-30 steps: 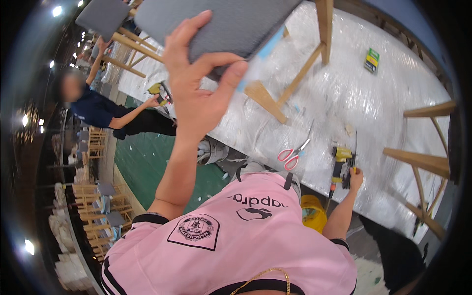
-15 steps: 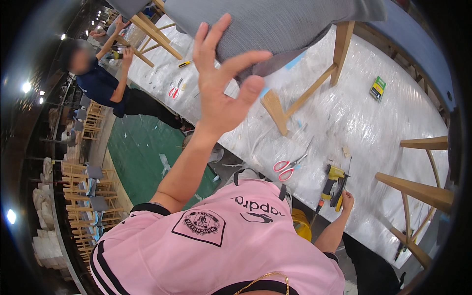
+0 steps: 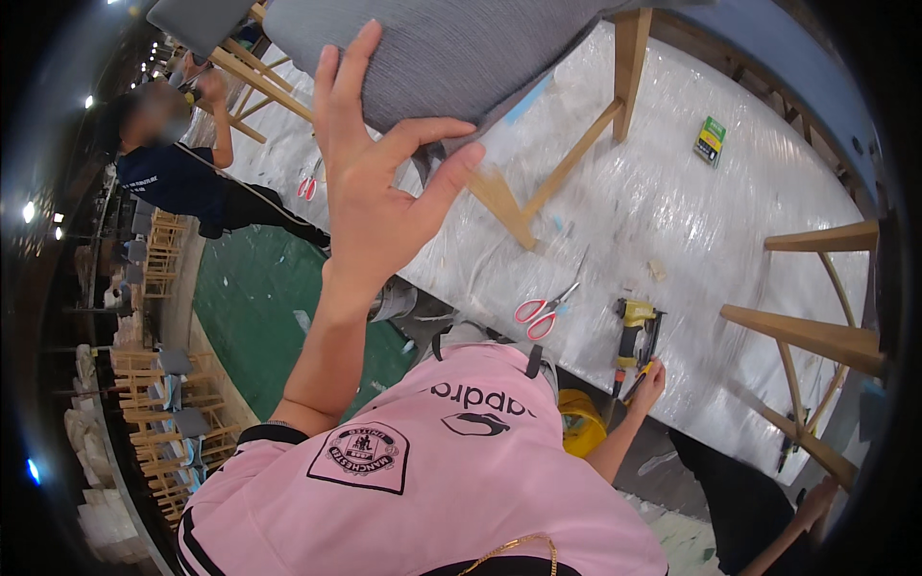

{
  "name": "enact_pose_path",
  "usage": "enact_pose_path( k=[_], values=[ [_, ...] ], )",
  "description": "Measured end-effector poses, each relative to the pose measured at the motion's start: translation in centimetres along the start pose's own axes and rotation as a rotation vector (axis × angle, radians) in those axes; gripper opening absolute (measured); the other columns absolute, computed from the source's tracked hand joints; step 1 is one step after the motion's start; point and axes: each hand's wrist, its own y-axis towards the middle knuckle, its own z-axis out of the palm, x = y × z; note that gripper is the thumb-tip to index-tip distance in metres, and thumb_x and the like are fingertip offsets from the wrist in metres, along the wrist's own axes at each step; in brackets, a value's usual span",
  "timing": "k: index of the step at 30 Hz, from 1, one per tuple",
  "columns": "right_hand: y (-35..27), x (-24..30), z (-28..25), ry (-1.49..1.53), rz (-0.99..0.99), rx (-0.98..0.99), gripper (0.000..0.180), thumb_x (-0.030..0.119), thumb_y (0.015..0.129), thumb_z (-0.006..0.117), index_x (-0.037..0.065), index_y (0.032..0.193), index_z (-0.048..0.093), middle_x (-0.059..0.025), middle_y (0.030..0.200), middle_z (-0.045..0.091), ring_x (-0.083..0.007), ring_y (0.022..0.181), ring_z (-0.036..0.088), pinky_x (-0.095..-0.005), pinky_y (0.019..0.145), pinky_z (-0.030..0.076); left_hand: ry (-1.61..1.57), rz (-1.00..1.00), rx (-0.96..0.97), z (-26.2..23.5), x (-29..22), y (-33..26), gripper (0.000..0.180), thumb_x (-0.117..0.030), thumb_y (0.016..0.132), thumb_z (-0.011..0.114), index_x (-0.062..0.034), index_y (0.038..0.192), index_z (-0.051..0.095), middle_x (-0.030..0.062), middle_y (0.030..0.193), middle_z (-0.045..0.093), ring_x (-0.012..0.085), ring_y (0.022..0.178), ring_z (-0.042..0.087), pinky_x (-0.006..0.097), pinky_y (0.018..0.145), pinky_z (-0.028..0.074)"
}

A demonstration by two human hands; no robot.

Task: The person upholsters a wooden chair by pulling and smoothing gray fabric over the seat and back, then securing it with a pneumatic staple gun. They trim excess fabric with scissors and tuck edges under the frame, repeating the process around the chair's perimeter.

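Note:
A chair with a grey upholstered seat [image 3: 451, 58] and wooden legs [image 3: 504, 206] stands on the plastic-covered table in front of me. My left hand [image 3: 379, 182] is spread at the near corner of the seat, fingers apart, thumb and index by the fabric's lower edge. Whether it presses the cloth is hard to tell. At the table's near edge, my right hand [image 3: 653, 386] is closed on a slim yellow-and-black utility knife [image 3: 638, 380]. Just beyond it lies a yellow-and-black staple gun [image 3: 634, 324]. Red-handled scissors [image 3: 543, 315] lie left of the gun.
A green-and-yellow box [image 3: 711, 141] lies on the plastic-wrapped table [image 3: 701, 226]. Wooden chair legs [image 3: 802, 336] jut in from the right. A co-worker [image 3: 178, 182] holds a tool at the left. Another person's arm [image 3: 807, 514] shows lower right. A yellow container [image 3: 579, 422] sits below the table edge.
The view has shifted a little to the right. My left hand is closer to the seat's edge. My right hand has drawn back slightly from the staple gun, and the yellow knife now shows in it.

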Motion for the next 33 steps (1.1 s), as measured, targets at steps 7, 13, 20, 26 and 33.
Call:
enact_pose_path(
  k=[7, 13, 20, 26, 33],
  values=[
    [-4.4, 22.6, 13.5, 0.258, -0.334, 0.362, 0.03, 0.024, 0.107, 0.051, -0.002, 0.099, 0.066, -0.0011, 0.077, 0.057, -0.0103, 0.069, 0.052, -0.0268, 0.062, 0.042, -0.031, -0.11, 0.016, 0.2, -0.6, -0.1, 0.016, -0.027, 0.084, 0.082, -0.0124, 0.09, 0.081, 0.0104, 0.159, 0.037, 0.032, 0.148, 0.03, 0.041, 0.113, 0.032],
    [-6.8, 36.4, 19.6, -0.053, -0.765, 0.576, 0.032, 0.025, 0.102, 0.061, 0.0, 0.085, 0.069, -0.006, 0.065, 0.052, -0.0141, 0.058, 0.046, -0.0312, 0.054, 0.035, -0.021, -0.08, 0.019, 0.2, -0.1, -0.2, 0.016, -0.027, 0.085, 0.081, -0.0123, 0.092, 0.081, 0.009, 0.159, 0.038, 0.0328, 0.149, 0.029, 0.044, 0.116, 0.028],
    [-5.2, 36.0, 22.5, -0.089, -0.825, 0.562, 0.03, 0.026, 0.098, 0.067, 0.0, 0.083, 0.07, -0.0078, 0.064, 0.053, -0.017, 0.054, 0.045, -0.0315, 0.052, 0.035, -0.084, -0.051, 0.046, 0.0, 0.5, -0.3, 0.01, -0.022, 0.082, 0.082, -0.0147, 0.088, 0.081, 0.0141, 0.162, 0.031, 0.0438, 0.152, 0.017, 0.055, 0.12, 0.016],
    [-4.8, 35.2, 25.1, 0.02, -0.841, 0.553, 0.022, 0.021, 0.095, 0.071, 0.001, 0.085, 0.071, -0.0072, 0.069, 0.056, -0.017, 0.058, 0.049, -0.0305, 0.054, 0.037, -0.07, -0.012, 0.08, 0.2, 0.6, -0.5, 0.012, -0.025, 0.078, 0.085, -0.0193, 0.088, 0.082, 0.0145, 0.165, 0.023, 0.0402, 0.152, 0.013, 0.052, 0.122, 0.013],
    [-3.2, 34.8, 29.9, 0.156, -0.998, 0.471, 0.016, 0.018, 0.089, 0.075, 0.003, 0.085, 0.072, -0.0059, 0.077, 0.062, -0.0204, 0.068, 0.056, -0.0326, 0.06, 0.042, -0.018, 0.033, 0.14, -0.1, 0.6, -0.2, 0.015, -0.024, 0.074, 0.087, -0.0226, 0.088, 0.082, 0.0172, 0.166, 0.015, 0.0444, 0.152, 0.003, 0.055, 0.121, 0.011]
  ],
)
